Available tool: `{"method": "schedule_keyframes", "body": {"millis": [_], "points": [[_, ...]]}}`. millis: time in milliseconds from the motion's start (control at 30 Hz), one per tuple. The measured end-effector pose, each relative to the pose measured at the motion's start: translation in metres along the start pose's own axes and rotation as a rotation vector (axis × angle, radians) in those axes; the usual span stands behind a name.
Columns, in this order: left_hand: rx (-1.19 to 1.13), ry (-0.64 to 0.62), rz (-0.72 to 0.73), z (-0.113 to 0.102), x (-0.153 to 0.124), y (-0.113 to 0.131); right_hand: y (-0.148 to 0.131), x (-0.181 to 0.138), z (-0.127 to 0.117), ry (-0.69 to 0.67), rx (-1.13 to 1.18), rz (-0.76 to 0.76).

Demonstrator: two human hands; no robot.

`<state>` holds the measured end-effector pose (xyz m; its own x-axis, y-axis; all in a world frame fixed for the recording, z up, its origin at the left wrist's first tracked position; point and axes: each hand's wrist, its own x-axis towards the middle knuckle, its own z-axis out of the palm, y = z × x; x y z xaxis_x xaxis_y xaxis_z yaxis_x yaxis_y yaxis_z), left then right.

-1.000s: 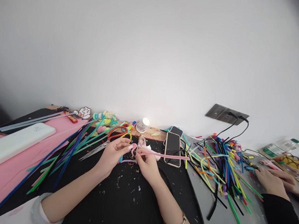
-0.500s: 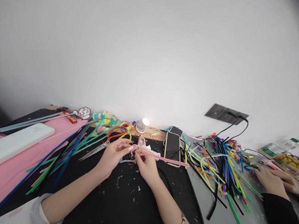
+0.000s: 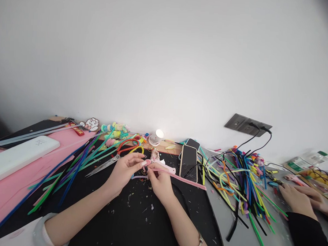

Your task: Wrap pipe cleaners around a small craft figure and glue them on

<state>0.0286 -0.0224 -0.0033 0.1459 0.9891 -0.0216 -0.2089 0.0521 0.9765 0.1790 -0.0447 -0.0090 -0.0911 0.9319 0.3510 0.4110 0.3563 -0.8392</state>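
Observation:
My left hand (image 3: 125, 171) pinches the curled end of a pink pipe cleaner (image 3: 190, 182) between thumb and forefinger. Close beside it, my right hand (image 3: 160, 179) is closed on the same pipe cleaner, whose long tail sticks out to the right past the wrist. A small dark piece shows between the fingertips; its kind is too small to tell. Just left of my left hand lie open scissors (image 3: 107, 164) with red and yellow handles. Behind my right hand rests a pale pink tool (image 3: 165, 167), partly hidden. A short purple pipe cleaner (image 3: 139, 177) lies beneath the hands.
A paper cup (image 3: 156, 137) stands near the wall, with two phones (image 3: 189, 163) to its right. Loose pipe cleaners (image 3: 248, 186) cover the grey tabletop; more lie on the left beside a white box-shaped device (image 3: 21, 159). At far right are another person's hands (image 3: 300, 198).
The pink pipe cleaner's free end has swung down slightly. Both hands stay nearly in place, with the fingertips shifting a little around the curl.

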Motion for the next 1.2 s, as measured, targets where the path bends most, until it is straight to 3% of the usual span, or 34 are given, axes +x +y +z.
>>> {"method": "schedule_keyframes", "body": {"millis": [767,1033,1200], "points": [[-0.056,-0.011,-0.031,0.004,-0.003,0.005,0.002,0.001,-0.001,0.018,-0.073,-0.052],[-0.09,-0.001,0.022,0.001,0.001,0.001,0.005,0.003,-0.004,-0.139,-0.073,0.001],[-0.075,-0.003,0.024,-0.002,0.002,0.003,0.007,0.006,-0.012,0.023,-0.143,-0.055]]}}
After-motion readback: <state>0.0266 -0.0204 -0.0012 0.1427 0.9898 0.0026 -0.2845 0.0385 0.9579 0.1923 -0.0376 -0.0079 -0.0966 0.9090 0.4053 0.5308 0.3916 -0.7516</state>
